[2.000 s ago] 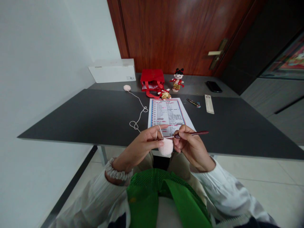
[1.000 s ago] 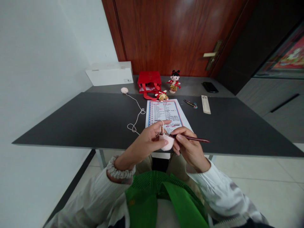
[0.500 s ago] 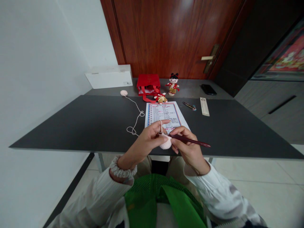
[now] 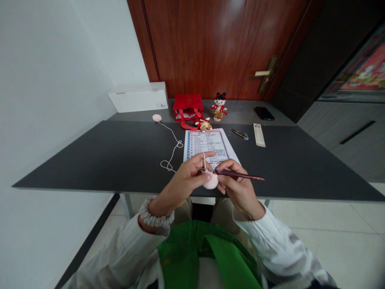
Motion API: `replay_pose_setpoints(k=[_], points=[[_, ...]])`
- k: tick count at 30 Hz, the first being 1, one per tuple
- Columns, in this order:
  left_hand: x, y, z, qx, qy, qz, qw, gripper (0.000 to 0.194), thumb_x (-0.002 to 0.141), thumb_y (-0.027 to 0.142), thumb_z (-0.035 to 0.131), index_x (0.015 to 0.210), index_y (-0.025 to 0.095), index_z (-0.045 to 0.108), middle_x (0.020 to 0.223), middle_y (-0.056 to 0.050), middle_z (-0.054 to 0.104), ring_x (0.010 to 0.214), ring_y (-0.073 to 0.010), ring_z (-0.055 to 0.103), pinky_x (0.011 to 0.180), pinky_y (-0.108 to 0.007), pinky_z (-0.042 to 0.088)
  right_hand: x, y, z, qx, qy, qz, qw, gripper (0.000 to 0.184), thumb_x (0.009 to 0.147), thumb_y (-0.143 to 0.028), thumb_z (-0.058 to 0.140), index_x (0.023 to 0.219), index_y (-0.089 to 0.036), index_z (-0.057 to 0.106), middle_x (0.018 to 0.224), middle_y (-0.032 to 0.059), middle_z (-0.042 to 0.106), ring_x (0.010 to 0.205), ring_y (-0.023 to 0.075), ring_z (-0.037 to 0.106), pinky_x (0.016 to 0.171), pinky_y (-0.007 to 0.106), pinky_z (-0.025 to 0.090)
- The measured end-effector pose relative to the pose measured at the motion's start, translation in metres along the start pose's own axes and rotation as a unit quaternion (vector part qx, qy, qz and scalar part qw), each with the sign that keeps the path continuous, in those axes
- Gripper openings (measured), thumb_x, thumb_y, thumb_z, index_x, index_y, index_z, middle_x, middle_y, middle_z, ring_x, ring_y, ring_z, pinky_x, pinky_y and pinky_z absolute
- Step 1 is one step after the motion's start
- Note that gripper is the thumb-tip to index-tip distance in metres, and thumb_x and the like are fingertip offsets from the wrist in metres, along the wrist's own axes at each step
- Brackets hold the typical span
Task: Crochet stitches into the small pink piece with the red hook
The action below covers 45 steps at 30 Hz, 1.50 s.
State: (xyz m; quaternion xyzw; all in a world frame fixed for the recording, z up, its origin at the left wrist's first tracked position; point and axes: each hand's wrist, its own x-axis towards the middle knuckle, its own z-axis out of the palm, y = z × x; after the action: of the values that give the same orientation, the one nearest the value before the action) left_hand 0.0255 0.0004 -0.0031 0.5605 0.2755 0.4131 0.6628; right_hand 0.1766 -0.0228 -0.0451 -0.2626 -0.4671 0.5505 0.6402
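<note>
Between my hands is a small pale pink crochet piece [image 4: 211, 183], rounded like a cup. My left hand [image 4: 190, 173] pinches its edge between thumb and fingers, with the working yarn [image 4: 204, 159] looped over the raised index finger. My right hand [image 4: 236, 181] grips a crochet hook [image 4: 251, 176] with a dark red handle; its tip meets the top edge of the piece. From my left hand the yarn runs in loose curls across the table to a small pale ball of yarn [image 4: 157, 118]. A printed pattern sheet [image 4: 207, 142] lies just beyond my hands.
On the dark table [image 4: 135, 156] stand a red gift bag [image 4: 188, 105], a crocheted doll [image 4: 219, 107] and a long white box [image 4: 141, 97]. A headless doll body [image 4: 204, 125] leans by the bag. To the right lie thread snips [image 4: 239, 134], a pale packet [image 4: 259, 135] and a phone [image 4: 264, 113].
My right hand has shifted the hook slightly left, and its handle sits a little higher and flatter. The crochet piece has turned slightly; my left hand stays nearly still.
</note>
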Motion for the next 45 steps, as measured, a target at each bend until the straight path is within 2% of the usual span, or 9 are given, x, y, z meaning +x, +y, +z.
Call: replay_pose_setpoints(k=[14,20,28,34,45], points=[[-0.0026,-0.0009,-0.0028,0.011,-0.009,-0.009,1.0,0.05,0.076,0.012,0.066,0.125,0.02,0.055,0.081,0.002,0.061,0.074,-0.0113,0.059,0.072,-0.025,0.043,-0.0003,0.0006,-0.0043,-0.01,-0.017,-0.001,1.0,0.01,0.077,-0.022,0.072,0.084,-0.023,0.064,0.063,-0.005,0.055,0.044,0.0068,0.043,0.041,0.02,0.03],[-0.0018,0.0001,-0.0022,0.018,-0.005,-0.014,1.0,0.052,0.074,0.011,0.067,0.124,0.017,0.054,0.08,0.002,0.062,0.072,-0.0111,0.059,0.069,-0.025,0.043,-0.0019,-0.0003,-0.0043,-0.05,-0.007,-0.005,0.999,0.011,0.077,-0.022,0.072,0.084,-0.022,0.063,0.062,-0.0048,0.054,0.046,0.0079,0.043,0.043,0.021,0.032],[-0.0022,0.0026,-0.0004,0.016,0.001,-0.028,0.999,0.046,0.072,0.009,0.064,0.118,0.016,0.058,0.078,0.002,0.063,0.071,-0.0119,0.059,0.069,-0.026,0.043,-0.0019,-0.005,0.0026,-0.005,0.002,0.017,1.0,0.013,0.074,-0.02,0.073,0.079,-0.021,0.061,0.064,-0.0048,0.054,0.046,0.0073,0.041,0.041,0.02,0.03],[-0.0018,0.0025,0.0007,0.013,0.005,-0.033,0.999,0.045,0.073,0.011,0.065,0.117,0.016,0.058,0.077,0.001,0.064,0.068,-0.0125,0.06,0.066,-0.026,0.042,-0.0015,-0.0063,0.0032,0.005,-0.008,0.008,1.0,0.009,0.077,-0.022,0.071,0.081,-0.021,0.063,0.068,-0.0035,0.056,0.049,0.0078,0.047,0.044,0.021,0.036],[-0.002,0.0006,-0.002,-0.026,-0.006,-0.038,0.999,0.046,0.074,0.013,0.069,0.119,0.016,0.056,0.083,-0.003,0.069,0.075,-0.0166,0.065,0.073,-0.03,0.046,0.0001,-0.0061,0.0002,0.02,-0.01,0.01,1.0,0.014,0.075,-0.02,0.073,0.079,-0.02,0.06,0.07,-0.0035,0.059,0.047,0.0064,0.047,0.042,0.019,0.035]])
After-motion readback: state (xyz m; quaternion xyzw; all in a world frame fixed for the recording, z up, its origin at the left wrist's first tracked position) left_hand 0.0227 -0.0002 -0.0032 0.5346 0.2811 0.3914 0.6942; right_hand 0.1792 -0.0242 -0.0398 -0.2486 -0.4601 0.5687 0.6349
